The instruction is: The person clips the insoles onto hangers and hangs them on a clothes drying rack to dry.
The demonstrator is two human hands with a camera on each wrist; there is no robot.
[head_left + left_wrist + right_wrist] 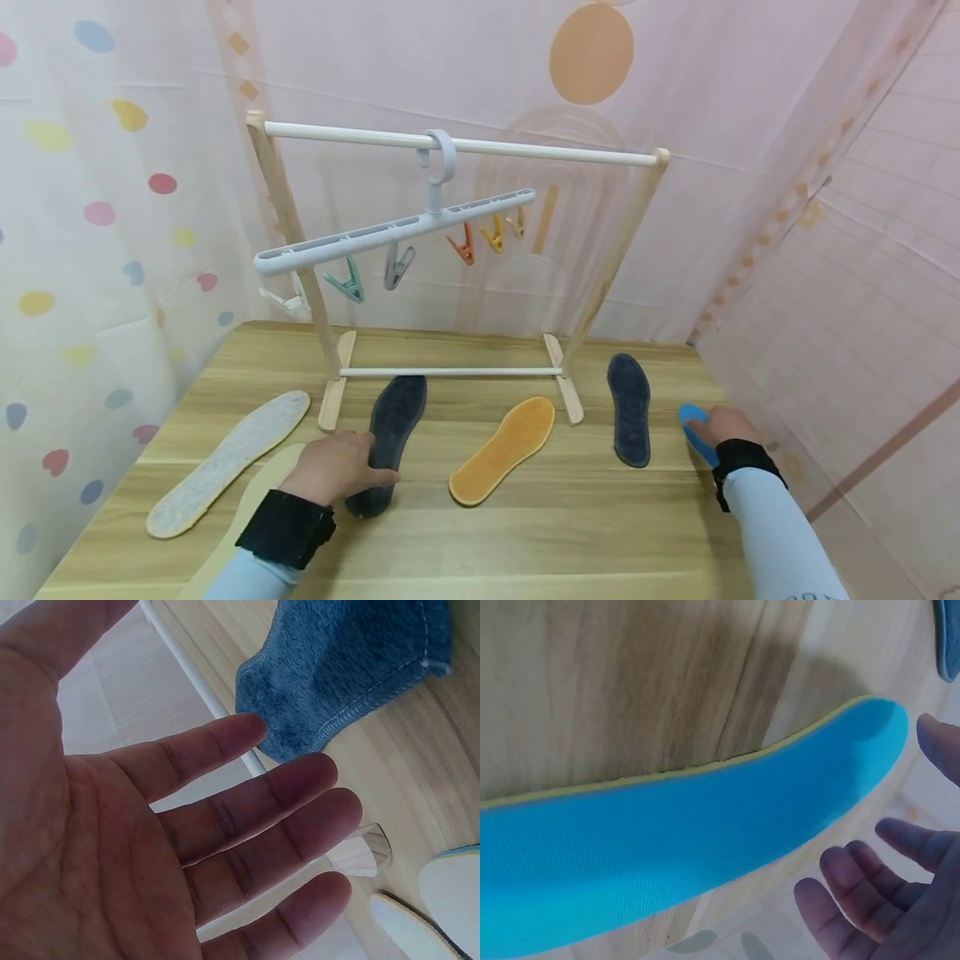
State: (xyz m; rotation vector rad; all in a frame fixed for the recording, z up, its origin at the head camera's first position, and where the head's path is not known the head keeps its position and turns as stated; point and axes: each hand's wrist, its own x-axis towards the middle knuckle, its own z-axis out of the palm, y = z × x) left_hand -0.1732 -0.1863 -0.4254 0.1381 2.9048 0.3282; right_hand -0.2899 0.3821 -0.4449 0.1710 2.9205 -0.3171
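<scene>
My left hand (pixel 337 468) is over a dark navy fuzzy insole (pixel 396 417), its thumb crossing the insole in the head view. Up close in the left wrist view, the fingers are spread and relaxed, and the stitched edge of that insole shows beyond them. At the right side of the table, my right hand (pixel 726 427) is beside a bright blue insole (pixel 692 413). Seen from the right wrist, the blue insole (pixel 705 840) has a yellow edge and lies flat on the wood; the loosely bent fingers are just off its tip.
A wooden rack (pixel 465 146) stands at the back, carrying a grey hanger (pixel 405 227) with several coloured clips. Also lying on the table (pixel 525 550) are a grey insole (pixel 232 462), a cream insole (pixel 251 500), an orange insole (pixel 504 450) and another dark insole (pixel 630 408).
</scene>
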